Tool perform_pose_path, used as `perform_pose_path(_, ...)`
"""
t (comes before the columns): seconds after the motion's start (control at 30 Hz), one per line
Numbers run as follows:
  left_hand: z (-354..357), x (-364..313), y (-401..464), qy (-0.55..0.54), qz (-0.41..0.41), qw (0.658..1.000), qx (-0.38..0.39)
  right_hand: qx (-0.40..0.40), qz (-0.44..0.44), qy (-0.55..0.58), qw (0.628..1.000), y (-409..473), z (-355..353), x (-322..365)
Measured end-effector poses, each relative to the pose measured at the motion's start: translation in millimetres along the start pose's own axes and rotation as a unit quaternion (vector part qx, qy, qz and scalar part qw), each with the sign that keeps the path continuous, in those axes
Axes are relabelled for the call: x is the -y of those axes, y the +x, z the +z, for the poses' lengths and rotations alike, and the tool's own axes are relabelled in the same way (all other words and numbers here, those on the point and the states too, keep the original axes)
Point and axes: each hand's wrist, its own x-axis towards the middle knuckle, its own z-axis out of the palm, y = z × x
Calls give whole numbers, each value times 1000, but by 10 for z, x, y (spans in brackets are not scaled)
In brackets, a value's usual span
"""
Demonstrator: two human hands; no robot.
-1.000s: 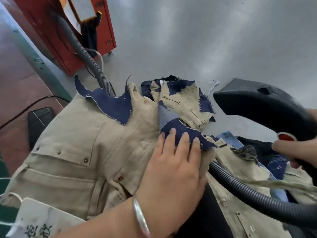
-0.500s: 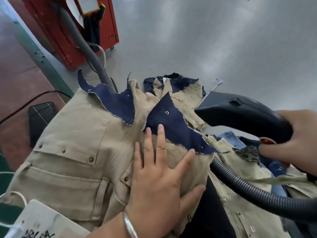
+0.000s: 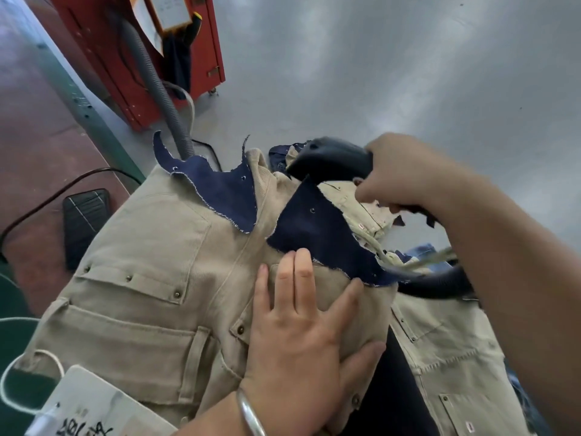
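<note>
Left hand (image 3: 301, 335) lies flat, fingers straight and slightly spread, pressing down on the beige garment (image 3: 151, 262) and holding nothing. A silver bangle (image 3: 248, 413) sits on its wrist. Just past its fingertips, almost touching the two middle ones, lies the navy flap (image 3: 317, 234), turned out with its frayed edge showing. The flap's long axis runs from a point far from the fingers, on their outer side, down across to the thumb side.

Right hand (image 3: 405, 174) is clenched round the handle of the black steam iron (image 3: 330, 162), whose nose hangs over the flap's far point, beyond the left hand's fingers. I judge this hand to be the one that makes the next move: bringing the iron down and along the flap toward the pressing fingers. Those fingers lie close to the flap's near edge and would be the thing to keep clear of.

From under the right wrist a dark ribbed hose (image 3: 434, 284) curves across the flap's thumb-side end, with a pale cord beside it. A second navy flap (image 3: 220, 190) lies further out past the little finger. More beige clothing (image 3: 446, 357) lies below the right forearm. Near the left wrist is a white paper tag (image 3: 88, 404). Well apart on the floor, on the little-finger side, are a black pedal (image 3: 85, 221), a grey hose (image 3: 151, 80) and a red cabinet (image 3: 125, 73).
</note>
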Motion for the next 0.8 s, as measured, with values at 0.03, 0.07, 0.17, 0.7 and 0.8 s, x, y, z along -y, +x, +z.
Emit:
perform_pose_path(0.03,3,4,-2,1,1,1000,-3,-17,1,2,1000,64,-27,-9)
perform_pose_path(0.07,5,11,1,0,0,1000,-8,-35,5,14,999,97,-90,-31)
perform_pose_path(0.17,18,35,9,3,2,1000,-28,-69,-5,47,997,-65,-359,-128)
perform_pose_path(0.7,1,-170,-13,82,73,994,-18,-59,-113,-195,972,-336,20,515)
perform_pose_path(0.8,-37,-180,-18,95,69,993,2,-125,-84,-153,977,-182,-80,558)
